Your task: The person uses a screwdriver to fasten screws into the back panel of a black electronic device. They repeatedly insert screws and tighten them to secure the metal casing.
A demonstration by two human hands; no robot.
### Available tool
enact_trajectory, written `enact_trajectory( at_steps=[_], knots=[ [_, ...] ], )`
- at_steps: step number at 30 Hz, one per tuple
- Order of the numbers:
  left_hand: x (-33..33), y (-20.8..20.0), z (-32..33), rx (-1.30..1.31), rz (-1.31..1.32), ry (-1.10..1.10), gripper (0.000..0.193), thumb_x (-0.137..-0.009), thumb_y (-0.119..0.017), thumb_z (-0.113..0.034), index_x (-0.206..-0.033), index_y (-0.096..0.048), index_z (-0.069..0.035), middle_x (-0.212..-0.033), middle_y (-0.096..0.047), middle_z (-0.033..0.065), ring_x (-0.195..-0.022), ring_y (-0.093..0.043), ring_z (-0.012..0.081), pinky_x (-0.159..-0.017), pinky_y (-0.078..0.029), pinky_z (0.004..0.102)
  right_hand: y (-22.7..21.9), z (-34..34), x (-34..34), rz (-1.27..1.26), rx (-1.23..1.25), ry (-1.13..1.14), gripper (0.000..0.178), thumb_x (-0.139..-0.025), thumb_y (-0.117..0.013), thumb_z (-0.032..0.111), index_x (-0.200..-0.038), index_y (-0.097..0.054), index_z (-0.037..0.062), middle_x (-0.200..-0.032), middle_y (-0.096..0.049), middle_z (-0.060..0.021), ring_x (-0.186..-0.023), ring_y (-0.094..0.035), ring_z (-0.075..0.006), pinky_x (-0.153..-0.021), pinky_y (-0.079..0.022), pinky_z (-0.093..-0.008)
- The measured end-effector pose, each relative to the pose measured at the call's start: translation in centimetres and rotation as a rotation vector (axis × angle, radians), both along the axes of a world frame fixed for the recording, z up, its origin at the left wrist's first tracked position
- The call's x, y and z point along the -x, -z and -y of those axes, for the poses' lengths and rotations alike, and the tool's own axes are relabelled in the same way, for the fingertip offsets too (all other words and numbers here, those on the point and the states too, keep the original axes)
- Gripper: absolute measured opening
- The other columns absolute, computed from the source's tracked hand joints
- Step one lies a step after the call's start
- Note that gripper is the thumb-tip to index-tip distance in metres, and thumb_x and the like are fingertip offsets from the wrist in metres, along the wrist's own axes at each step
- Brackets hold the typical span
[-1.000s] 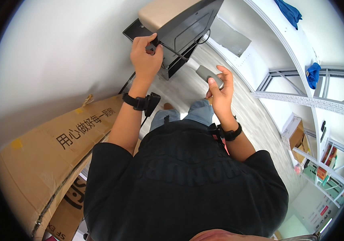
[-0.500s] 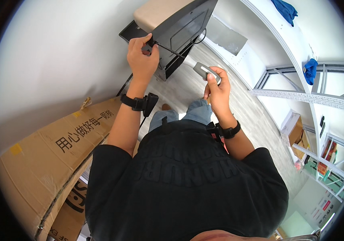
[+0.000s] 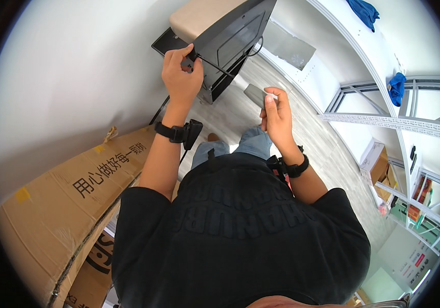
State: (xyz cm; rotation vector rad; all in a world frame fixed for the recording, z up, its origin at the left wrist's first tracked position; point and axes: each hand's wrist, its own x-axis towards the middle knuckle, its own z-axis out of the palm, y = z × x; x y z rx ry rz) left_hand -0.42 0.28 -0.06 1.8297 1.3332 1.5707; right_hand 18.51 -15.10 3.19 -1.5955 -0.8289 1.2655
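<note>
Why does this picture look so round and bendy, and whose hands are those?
The camera sits on a person's head and looks down, so you see their own black shirt and both arms. Its wide lens bends straight lines into curves. The left hand grips the edge of a dark flat panel with a thin black cable by it. The right hand holds a small grey block. A big cardboard box stands at the left, white shelves at the right.
</note>
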Motion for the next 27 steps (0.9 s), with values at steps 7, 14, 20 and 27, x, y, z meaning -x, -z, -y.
enact_trajectory(
  at_steps=[7, 14, 20, 27],
  knots=[
    [-0.1, -0.5, 0.2, -0.013, -0.025, 0.031, 0.031, -0.069, -0.069, 0.003, -0.099, -0.067, -0.007, -0.087, -0.059, 0.0043, -0.074, -0.060, 0.0147, -0.053, -0.048, 0.0239, 3.3, 0.3, 0.7, 0.133, -0.497, 0.145, 0.041, -0.093, -0.059, 0.014, -0.124, -0.034, 0.0068, -0.108, -0.041, -0.0103, -0.072, -0.055, -0.0150, -0.061, -0.051, -0.0283],
    [-0.1, -0.3, 0.2, -0.025, -0.019, 0.019, 0.031, -0.069, -0.069, 0.003, -0.099, -0.068, -0.007, -0.086, -0.059, 0.0044, -0.073, -0.060, 0.0150, -0.053, -0.048, 0.0240, 2.2, 0.3, 0.6, 0.025, -0.329, 0.092, 0.033, -0.098, -0.051, 0.019, -0.125, -0.037, 0.0070, -0.094, -0.049, -0.0098, -0.057, -0.053, -0.0119, -0.050, -0.044, -0.0219],
    [0.0, -0.2, 0.2, -0.038, -0.022, 0.046, 0.031, -0.069, -0.068, 0.003, -0.098, -0.067, -0.006, -0.085, -0.058, 0.0041, -0.072, -0.058, 0.0149, -0.052, -0.047, 0.0237, 2.8, 0.2, 0.6, 0.077, -0.430, 0.123, 0.032, -0.097, -0.052, 0.021, -0.124, -0.040, 0.0067, -0.090, -0.052, -0.0087, -0.052, -0.053, -0.0118, -0.048, -0.044, -0.0236],
    [0.1, 0.4, -0.3, -0.102, -0.044, 0.033, 0.028, -0.069, -0.066, 0.001, -0.096, -0.067, -0.005, -0.083, -0.058, 0.0043, -0.069, -0.058, 0.0150, -0.050, -0.045, 0.0237, 1.0, 0.2, 0.1, -0.074, -0.135, 0.011, 0.031, -0.100, -0.045, 0.034, -0.110, -0.053, 0.0060, -0.063, -0.056, -0.0050, -0.043, -0.047, -0.0101, -0.042, -0.038, -0.0219]
  ],
)
